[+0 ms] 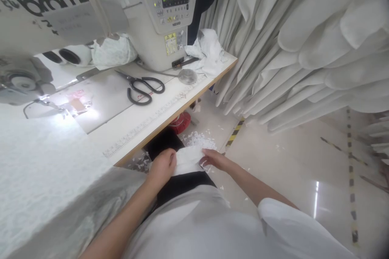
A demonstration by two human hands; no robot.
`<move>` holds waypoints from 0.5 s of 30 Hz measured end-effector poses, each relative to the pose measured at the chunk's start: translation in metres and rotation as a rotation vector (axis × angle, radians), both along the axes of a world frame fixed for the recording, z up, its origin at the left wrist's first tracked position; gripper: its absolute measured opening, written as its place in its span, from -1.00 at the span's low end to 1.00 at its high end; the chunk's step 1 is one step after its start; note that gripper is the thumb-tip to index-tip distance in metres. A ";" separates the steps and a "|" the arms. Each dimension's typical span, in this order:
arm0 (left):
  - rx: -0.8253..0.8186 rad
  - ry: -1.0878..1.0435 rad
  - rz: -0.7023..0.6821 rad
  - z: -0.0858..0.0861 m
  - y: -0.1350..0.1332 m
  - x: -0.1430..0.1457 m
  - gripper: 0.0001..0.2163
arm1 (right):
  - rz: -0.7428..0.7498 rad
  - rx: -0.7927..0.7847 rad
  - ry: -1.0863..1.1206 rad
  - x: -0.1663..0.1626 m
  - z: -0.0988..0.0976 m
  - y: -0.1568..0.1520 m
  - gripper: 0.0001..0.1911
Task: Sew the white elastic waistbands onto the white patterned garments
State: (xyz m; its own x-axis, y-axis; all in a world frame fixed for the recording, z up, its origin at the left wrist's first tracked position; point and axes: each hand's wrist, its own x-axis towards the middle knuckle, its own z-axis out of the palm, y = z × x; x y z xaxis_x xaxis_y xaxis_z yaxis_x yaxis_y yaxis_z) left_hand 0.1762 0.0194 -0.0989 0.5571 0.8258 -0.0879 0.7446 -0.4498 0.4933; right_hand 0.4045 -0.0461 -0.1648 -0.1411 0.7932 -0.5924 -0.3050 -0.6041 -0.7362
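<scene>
Both my hands are down at my lap, below the table's front edge, on one small white fabric piece (189, 158). My left hand (162, 166) is closed on its left end, knuckles up. My right hand (214, 158) pinches its right end with the fingers curled. The piece rests over my dark trousers (179, 184). A wide sheet of white quilted fabric (42, 170) lies on the table to my left, under the sewing machine head (27, 81).
Black scissors (145, 87) lie on the sewing table (158, 117) in front of the machine's control panel (170, 2). White cloth scraps (200, 139) litter the floor beyond my knees. Hanging white fabric (304, 40) fills the right. A red object (181, 122) sits under the table.
</scene>
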 end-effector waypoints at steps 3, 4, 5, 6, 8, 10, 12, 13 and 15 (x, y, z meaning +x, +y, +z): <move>0.006 0.018 0.077 -0.004 0.000 -0.005 -0.81 | -0.020 0.005 -0.095 -0.011 -0.003 -0.006 -0.52; 0.015 0.025 0.074 -0.004 -0.001 -0.006 -0.83 | -0.034 0.005 -0.136 -0.015 -0.005 -0.008 -0.53; 0.026 0.033 0.059 -0.004 -0.003 -0.005 -0.84 | -0.053 0.009 -0.181 -0.020 -0.006 -0.010 -0.54; 0.035 0.046 0.037 -0.004 -0.005 -0.005 -0.86 | -0.076 0.018 -0.231 -0.025 -0.007 -0.012 -0.56; 0.047 0.082 -0.006 -0.002 -0.009 -0.002 -0.93 | -0.136 0.052 -0.340 -0.036 -0.008 -0.014 -0.63; 0.046 0.114 -0.037 0.001 -0.012 0.000 -0.88 | -0.199 0.100 -0.447 -0.046 -0.008 -0.015 -0.69; 0.035 0.130 -0.052 0.005 -0.013 0.000 -0.87 | -0.235 0.144 -0.528 -0.053 -0.007 -0.015 -0.73; 0.026 0.133 -0.050 0.007 -0.012 -0.001 -0.87 | -0.238 0.163 -0.554 -0.056 -0.005 -0.015 -0.74; 0.005 0.136 -0.019 0.009 -0.010 -0.003 -0.87 | -0.225 0.195 -0.579 -0.058 -0.002 -0.015 -0.76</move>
State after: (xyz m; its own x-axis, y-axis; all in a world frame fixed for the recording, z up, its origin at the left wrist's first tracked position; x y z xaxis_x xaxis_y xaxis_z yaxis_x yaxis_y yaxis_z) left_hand 0.1732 0.0096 -0.0900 0.5562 0.8156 -0.1597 0.7954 -0.4668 0.3865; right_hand 0.3462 -0.0611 -0.1672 0.3405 0.8666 -0.3648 0.0708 -0.4105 -0.9091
